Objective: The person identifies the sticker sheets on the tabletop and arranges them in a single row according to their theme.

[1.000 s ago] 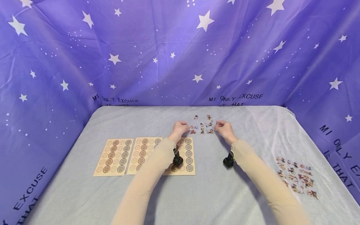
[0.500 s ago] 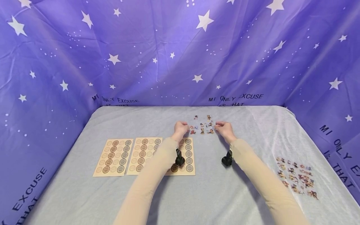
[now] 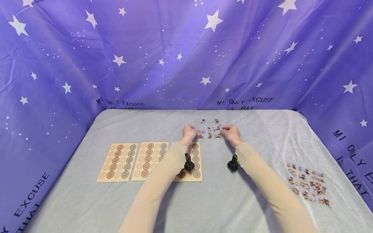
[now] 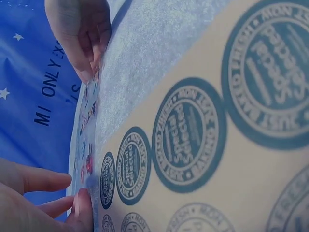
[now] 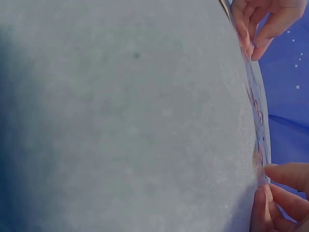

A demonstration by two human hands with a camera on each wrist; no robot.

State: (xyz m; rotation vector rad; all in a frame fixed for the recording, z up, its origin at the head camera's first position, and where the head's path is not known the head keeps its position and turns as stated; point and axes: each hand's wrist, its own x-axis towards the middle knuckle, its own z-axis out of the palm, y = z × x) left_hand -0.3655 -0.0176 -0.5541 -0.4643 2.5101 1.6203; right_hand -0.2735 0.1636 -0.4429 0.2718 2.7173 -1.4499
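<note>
A clear sticker sheet [image 3: 209, 133] with small coloured cartoon figures lies at the back middle of the table, between my hands. My left hand [image 3: 189, 132] pinches its left edge between thumb and fingers. At the opposite edge, my right hand [image 3: 231, 133] holds the sheet between thumb and fingertips. The right wrist view shows the thin sheet [image 5: 258, 111] almost edge-on, with the left hand [image 5: 265, 21] at its far end. Three cream sheets of round labels stand in a row; the right one [image 3: 199, 176] lies partly under my left forearm.
The other cream label sheets, the left [image 3: 118, 162] and the middle one [image 3: 147, 161], lie side by side at left. A second group of cartoon stickers [image 3: 309, 184] is at the right. Behind the grey-covered table [image 3: 218, 200] hangs a purple star curtain [image 3: 163, 42].
Both hands have shifted slightly inward, the left one to the right and the right one a little to the left. The sticker sheet stays in about the same place.
</note>
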